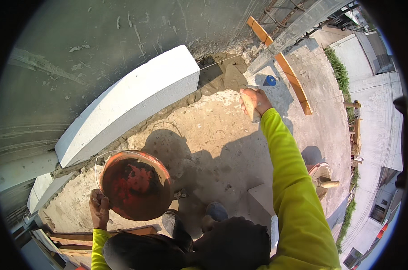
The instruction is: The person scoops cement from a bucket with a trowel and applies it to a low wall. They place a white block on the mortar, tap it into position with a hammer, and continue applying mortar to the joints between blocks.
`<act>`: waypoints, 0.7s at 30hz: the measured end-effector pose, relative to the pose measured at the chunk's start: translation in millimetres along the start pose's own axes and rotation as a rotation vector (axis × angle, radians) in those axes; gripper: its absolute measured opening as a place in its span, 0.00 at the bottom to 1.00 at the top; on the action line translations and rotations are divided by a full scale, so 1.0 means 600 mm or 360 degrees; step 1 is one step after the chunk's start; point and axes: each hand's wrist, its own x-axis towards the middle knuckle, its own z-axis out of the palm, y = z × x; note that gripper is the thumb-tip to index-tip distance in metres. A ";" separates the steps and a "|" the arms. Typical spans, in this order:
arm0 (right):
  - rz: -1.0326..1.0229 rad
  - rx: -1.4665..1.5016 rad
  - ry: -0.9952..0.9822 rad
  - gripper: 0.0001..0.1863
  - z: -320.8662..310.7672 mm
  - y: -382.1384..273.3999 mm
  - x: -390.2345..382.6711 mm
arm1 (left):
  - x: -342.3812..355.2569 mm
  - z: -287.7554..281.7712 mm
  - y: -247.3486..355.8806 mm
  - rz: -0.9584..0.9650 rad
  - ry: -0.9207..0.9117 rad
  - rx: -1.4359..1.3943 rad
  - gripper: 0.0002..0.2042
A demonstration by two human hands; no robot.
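Observation:
My right hand (256,101) is closed round the wooden handle of a trowel (235,77). The trowel's grey blade lies over wet mortar (211,84) at the foot of the wall, just past the end of a long white block (136,96). My left hand (99,208) grips an orange-red bucket (166,170) at its left side, where the wire handle comes down. The bucket is tilted toward me, with dark mortar residue on its inside. A thin string runs from the block's end toward the upper right.
A grey rendered wall (100,40) rises on the far side. A blue round object (269,81), an orange-brown plank (294,83) and a metal straightedge (298,31) are beyond my right hand. Another bucket (321,175) stands right of my sleeve. A pale block (260,198) lies near my boots.

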 end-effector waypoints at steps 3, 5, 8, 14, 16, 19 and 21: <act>0.0063 0.0037 -0.0078 0.16 0.002 0.051 0.009 | -0.023 -0.038 -0.029 -0.0013 0.0084 0.0012 0.05; 0.0185 -0.0059 0.0053 0.17 0.003 0.059 0.013 | -0.040 -0.055 -0.052 -0.0143 0.0200 0.0084 0.05; -0.0256 0.0107 0.0040 0.18 0.004 0.052 0.029 | -0.065 -0.061 -0.089 -0.0258 0.0305 0.0053 0.04; 0.0180 -0.0470 -0.0116 0.17 -0.004 0.137 0.010 | -0.085 -0.086 -0.141 -0.0284 0.0444 0.0146 0.09; 0.0183 -0.0642 -0.0178 0.25 -0.018 0.172 -0.018 | -0.091 -0.108 -0.159 -0.0229 0.0498 0.0209 0.06; 0.0206 -0.1002 -0.0191 0.24 -0.036 0.190 -0.063 | -0.095 -0.156 -0.195 -0.0244 0.0533 0.0370 0.08; 0.0273 -0.1246 -0.0353 0.24 -0.054 0.189 -0.101 | -0.096 -0.196 -0.227 -0.0181 0.0578 0.0540 0.10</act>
